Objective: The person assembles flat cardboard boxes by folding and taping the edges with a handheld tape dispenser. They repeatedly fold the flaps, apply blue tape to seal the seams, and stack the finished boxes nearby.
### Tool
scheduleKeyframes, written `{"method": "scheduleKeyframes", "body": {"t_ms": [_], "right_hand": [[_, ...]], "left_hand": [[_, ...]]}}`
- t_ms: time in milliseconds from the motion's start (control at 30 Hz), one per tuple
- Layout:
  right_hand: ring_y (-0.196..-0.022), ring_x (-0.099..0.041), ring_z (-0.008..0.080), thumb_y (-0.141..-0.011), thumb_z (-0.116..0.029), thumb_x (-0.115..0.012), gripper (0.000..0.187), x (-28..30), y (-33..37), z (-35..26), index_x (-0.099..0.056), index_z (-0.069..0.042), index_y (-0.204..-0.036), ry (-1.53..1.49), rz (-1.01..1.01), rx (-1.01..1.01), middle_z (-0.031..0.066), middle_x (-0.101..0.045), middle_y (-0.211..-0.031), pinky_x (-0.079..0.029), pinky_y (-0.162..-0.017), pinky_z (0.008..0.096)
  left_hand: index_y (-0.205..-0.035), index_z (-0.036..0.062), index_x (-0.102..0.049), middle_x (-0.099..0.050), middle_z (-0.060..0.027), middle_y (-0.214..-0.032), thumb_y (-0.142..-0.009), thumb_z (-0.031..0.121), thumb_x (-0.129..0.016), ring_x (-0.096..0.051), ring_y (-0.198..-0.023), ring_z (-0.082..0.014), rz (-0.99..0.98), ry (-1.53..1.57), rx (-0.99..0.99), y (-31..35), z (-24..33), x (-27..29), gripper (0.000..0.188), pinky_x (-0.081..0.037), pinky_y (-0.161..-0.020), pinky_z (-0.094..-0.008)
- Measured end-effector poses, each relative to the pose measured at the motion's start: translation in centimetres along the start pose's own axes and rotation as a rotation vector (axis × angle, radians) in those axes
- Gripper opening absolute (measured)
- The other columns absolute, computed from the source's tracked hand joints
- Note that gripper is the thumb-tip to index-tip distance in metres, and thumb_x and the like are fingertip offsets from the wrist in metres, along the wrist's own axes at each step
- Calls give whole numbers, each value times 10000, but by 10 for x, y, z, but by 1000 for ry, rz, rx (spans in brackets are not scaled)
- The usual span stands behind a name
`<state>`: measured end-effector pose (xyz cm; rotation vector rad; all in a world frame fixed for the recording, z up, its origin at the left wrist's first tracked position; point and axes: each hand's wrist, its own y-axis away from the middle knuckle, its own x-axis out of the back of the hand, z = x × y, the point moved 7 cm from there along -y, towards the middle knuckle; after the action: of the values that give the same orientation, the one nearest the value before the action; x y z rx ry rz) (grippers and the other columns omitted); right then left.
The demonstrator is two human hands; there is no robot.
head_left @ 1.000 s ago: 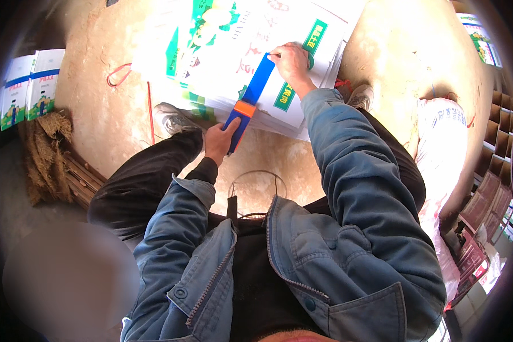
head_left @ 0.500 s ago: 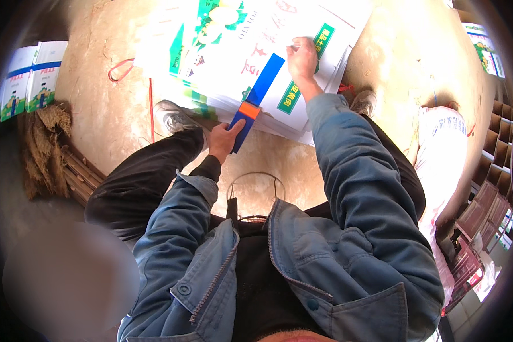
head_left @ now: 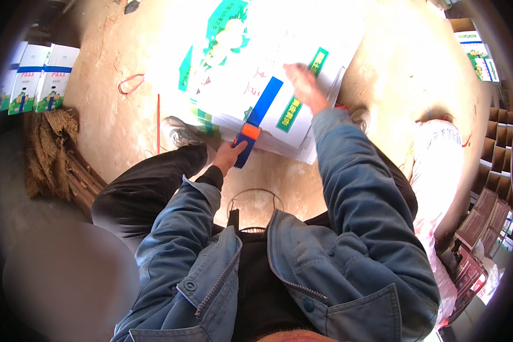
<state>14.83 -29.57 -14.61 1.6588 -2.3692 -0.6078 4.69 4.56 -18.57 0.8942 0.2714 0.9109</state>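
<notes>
A stack of flat white cartons (head_left: 228, 80) with green print lies on the floor in front of me, its top washed out by bright light. My left hand (head_left: 229, 155) is closed around the dark blue lower part of a tape dispenser (head_left: 249, 132) with an orange section, at the stack's near edge. From it a straight strip of blue tape (head_left: 266, 101) runs up over the top carton. Just right of the strip's far end is my right hand (head_left: 306, 86), slightly blurred, its fingers stretched out low over the carton and holding nothing I can see.
White cartons with blue bands (head_left: 54, 77) stand at the far left, above brown fibrous matting (head_left: 54, 148). A white sack (head_left: 439, 165) lies by my right leg. Brown divided boxes (head_left: 500, 139) line the right rim. Red cord (head_left: 158, 122) lies left of the stack.
My right hand has gone from curled to stretched-out fingers near the tape's far end. The whole view has shifted a little; the left hand keeps its hold on the tape dispenser.
</notes>
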Motion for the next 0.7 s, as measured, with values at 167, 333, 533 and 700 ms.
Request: {"method": "scheduleKeyframes", "body": {"t_ms": [167, 333, 533, 700], "right_hand": [[-1196, -657, 295, -1067, -215, -556, 285, -84, 82, 74, -511, 17, -1226, -471, -108, -253, 221, -634, -1320, -526, -1022, 384], [-1160, -667, 326, -1028, -137, -568, 202, -15, 88, 83, -581, 22, -1152, -233, 122, -6, 211, -689, -1174, -535, -1001, 408], [-1374, -441, 441, -802, -43, -628, 756, 39, 203, 72, -402, -76, -1522, 1202, 404, 276, 234, -443, -1497, -365, -1147, 527], [-1449, -339, 476, -804, -41, -632, 824, 24, 230, 53, -354, -102, -1578, 1385, 401, 403, 251, -323, -1590, -243, -1210, 582]], "left_hand": [[-1149, -61, -703, -736, -66, -974, -978, 473, -686, -666, -832, -142, -23, -33, 8, -10, -9, 0, 561, -515, -748, -307], [-1128, -45, -727, -741, -65, -983, -975, 511, -680, -662, -822, -154, -55, -124, -61, -23, -27, 6, 579, -511, -735, -350], [-1170, -67, -709, -737, -90, -1016, -960, 478, -713, -667, -887, -182, -11, 129, -135, -41, -45, 7, 585, -517, -800, -352], [-1190, -93, -696, -734, -130, -1058, -932, 435, -755, -675, -930, -202, 48, 278, -232, -21, -26, 22, 591, -519, -836, -347]]}}
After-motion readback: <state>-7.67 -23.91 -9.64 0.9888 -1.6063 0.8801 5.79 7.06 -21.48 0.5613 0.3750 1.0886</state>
